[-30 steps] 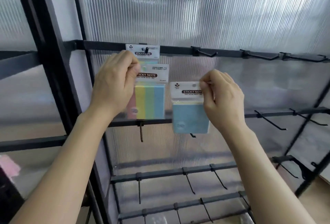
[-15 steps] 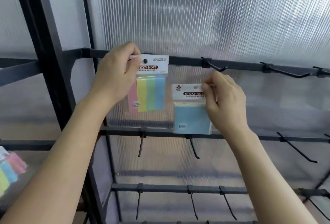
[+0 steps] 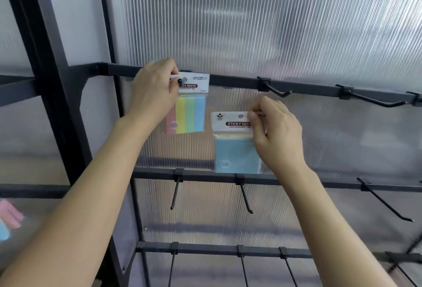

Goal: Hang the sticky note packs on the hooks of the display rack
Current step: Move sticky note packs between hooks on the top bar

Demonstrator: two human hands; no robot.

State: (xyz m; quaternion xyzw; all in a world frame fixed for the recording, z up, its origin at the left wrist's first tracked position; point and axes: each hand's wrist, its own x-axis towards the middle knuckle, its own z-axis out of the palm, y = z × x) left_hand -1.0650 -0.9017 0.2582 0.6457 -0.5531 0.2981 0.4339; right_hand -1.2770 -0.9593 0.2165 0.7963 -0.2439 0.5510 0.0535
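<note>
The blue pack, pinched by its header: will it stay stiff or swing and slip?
Likely swings: the right hand pinches only the header of the blue pack; the pad hangs below. Its clear plastic sleeve is probably slippery. Seems light, since a fingertip pinch carries it.

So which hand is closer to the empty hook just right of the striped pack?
Right. The right hand, pinching the blue pack, is just below that hook. The left hand is further off to its left, holding the striped pack.
</note>
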